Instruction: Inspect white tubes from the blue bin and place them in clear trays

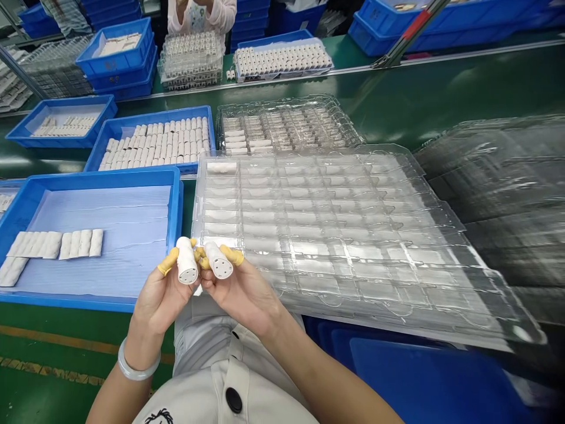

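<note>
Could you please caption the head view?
Left hand and right hand each hold a white cylinder near a blue tray and clear tray.

I wear a pale bangle (138, 367) on my left wrist, yellow finger covers (168, 261) and a light top (198, 393) with dark buttons (233, 400).

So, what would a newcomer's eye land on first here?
Probably the first white cylinder in the left hand and the second white cylinder in the right hand, holed ends facing the camera, with yellow covers on several fingers. Next, the big clear compartment tray spreading to the right, and the blue bin at left, holding a few white pieces.
</note>
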Available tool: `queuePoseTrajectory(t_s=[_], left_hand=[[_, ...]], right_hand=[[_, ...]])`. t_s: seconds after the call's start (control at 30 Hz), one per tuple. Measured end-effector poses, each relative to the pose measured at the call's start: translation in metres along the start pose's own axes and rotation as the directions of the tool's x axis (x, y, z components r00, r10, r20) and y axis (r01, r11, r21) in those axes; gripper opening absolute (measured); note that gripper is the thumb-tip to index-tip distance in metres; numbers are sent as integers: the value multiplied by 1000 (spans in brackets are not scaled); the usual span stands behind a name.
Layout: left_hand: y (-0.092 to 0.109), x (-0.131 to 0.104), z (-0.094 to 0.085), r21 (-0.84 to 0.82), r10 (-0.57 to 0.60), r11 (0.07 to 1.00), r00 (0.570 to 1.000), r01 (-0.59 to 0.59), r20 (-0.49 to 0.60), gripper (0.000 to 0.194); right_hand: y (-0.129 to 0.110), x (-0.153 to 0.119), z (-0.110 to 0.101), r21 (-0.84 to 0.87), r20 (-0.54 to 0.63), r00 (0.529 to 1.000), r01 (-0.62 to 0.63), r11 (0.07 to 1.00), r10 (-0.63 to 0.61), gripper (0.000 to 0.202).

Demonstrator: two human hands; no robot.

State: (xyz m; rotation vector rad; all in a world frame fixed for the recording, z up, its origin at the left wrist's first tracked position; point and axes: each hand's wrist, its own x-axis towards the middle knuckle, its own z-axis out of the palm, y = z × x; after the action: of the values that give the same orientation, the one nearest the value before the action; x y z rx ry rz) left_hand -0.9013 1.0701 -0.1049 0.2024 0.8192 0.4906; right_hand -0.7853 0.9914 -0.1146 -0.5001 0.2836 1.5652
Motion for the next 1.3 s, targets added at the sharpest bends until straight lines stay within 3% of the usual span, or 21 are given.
queuePoseTrajectory(t_s=[0.27,0.47,0.6,0.7,0.77,0.87,0.97,1.03,1.17,1.3], left_hand=[[-4,-3,-7,143,135,978,983,-152,121,37],[-9,-14,-11,328,247,889,937,-320,246,53],[-11,-17,-17,514,325,732,892,-448,314,67],[-10,-19,-19,673,277,573,884,-467,378,59],[-10,-21,-18,734,262,429,850,-527,457,51],[-12,-25,-13,704,275,189,726,-684,631,36],[-15,-29,-10,622,190,9,612,-783,768,34],[-18,-32,-9,617,113,-75,608,-784,786,42],[-26,-39,-11,649,33,-210,659,-731,752,57],[-36,-41,-12,640,63,-264,649,-721,758,47]], right_hand=[[-1,-4,1,104,-83,994,-65,992,74,25],[0,-8,0,109,-27,996,-85,990,89,32],[4,-13,-2,79,-25,993,-113,991,115,36],[8,-17,-7,-11,0,987,-163,986,163,39],[10,-19,-11,-78,19,982,-184,980,186,44],[13,-23,-16,-142,46,977,-199,970,207,42],[18,-26,-20,-174,77,970,-213,962,228,36],[21,-27,-23,-193,21,975,-212,958,220,32],[26,-31,-28,-209,-139,989,-83,974,54,18],[27,-37,-28,-224,-173,983,13,974,-53,21]])
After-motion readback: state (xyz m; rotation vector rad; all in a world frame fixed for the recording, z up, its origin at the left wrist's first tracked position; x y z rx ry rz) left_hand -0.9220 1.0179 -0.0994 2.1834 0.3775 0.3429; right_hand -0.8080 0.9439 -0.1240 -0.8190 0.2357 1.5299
